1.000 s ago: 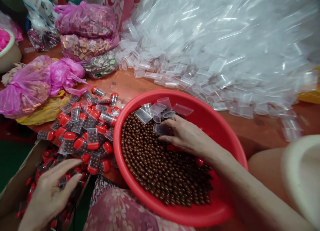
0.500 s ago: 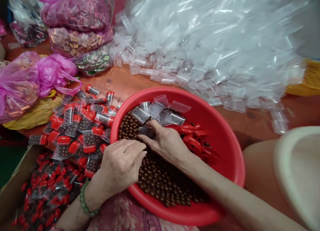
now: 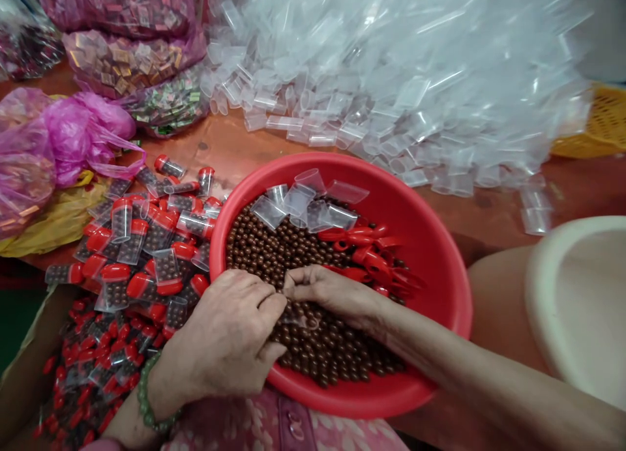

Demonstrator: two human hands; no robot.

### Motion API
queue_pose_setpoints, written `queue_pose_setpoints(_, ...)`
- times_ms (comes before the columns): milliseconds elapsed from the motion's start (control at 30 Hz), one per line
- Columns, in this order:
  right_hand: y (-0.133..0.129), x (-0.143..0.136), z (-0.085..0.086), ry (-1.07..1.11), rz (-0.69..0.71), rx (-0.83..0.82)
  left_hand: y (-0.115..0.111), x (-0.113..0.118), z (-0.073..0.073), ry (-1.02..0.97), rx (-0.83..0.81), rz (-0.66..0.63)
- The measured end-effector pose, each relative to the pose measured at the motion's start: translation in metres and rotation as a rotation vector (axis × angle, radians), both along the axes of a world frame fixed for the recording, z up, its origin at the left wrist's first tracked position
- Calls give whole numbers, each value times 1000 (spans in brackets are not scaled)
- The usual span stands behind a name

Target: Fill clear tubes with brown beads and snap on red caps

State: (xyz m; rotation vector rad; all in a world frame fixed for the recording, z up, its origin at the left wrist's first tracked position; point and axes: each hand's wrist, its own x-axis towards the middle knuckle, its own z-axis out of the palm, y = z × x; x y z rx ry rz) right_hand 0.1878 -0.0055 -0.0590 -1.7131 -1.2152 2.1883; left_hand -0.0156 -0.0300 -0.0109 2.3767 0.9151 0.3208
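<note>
A red basin point(image 3: 440, 268) holds brown balls point(image 3: 342, 353), clear plastic tubes point(image 3: 298, 200) near its back rim and red caps point(image 3: 374, 262) on the right. My left hand point(image 3: 229, 334), with a green bead bracelet on the wrist, is curled over the basin's left rim; what its fingers hold is mostly hidden. Over the balls, my right hand point(image 3: 327, 291) has its thumb and fingertips pinched together beside the left fingers. Whatever lies in that pinch is too small to make out. A clear piece shows faintly just below the fingertips.
Filled tubes with red caps point(image 3: 166, 272) are heaped left of the basin, with more below. Behind it spreads a large pile of empty clear tubes point(image 3: 381, 79). Pink bags point(image 3: 127, 60) stand at the back left, a yellow basket point(image 3: 596, 122) and a pale basin point(image 3: 542, 294) at the right.
My right hand has moved away from the clear tubes, down towards my left hand, its fingers now pinched. A dim clear piece now shows beneath the hands. The view has shifted slightly.
</note>
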Motion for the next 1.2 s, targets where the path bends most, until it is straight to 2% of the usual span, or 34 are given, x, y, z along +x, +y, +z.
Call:
queue_pose_setpoints(67,0,-1,1,45,-48,-91,0,3,3,52,-21,-17)
queue_pose_setpoints(167,-2,-3,3,97,-113,-148,0,10,1,134,10,24)
queue_pose_setpoints(267,-5,-3,4,145,-157,-128,2,15,-3,152,30,47)
queue_pose_setpoints(333,-7,-3,6,170,-168,-81,4,17,-4,71,16,57)
queue_pose_setpoints(433,-11,0,12,180,-135,28,6,18,2,-158,-59,94)
queue_pose_setpoints(500,-15,3,19,150,-85,125,6,20,6,-241,-137,100)
queue_pose_setpoints(567,-19,6,28,92,-37,248,6,22,9,-202,-194,93)
queue_pose_setpoints(667,-25,16,41,-9,27,462,6,24,8,-123,-187,130)
queue_pose_setpoints(733,-27,27,45,-163,156,675,7,24,7,-158,-176,181)
queue_pose_setpoints(833,-23,43,42,-520,366,944,6,25,5,-258,-249,244)
queue_pose_setpoints(933,-15,49,33,-688,411,990,5,26,6,-353,-350,304)
queue_pose_setpoints(1100,-12,42,20,-739,463,1010,4,27,9,-510,-512,373)
queue_pose_setpoints(1200,-12,42,18,-723,449,1026,4,25,12,-564,-598,371)
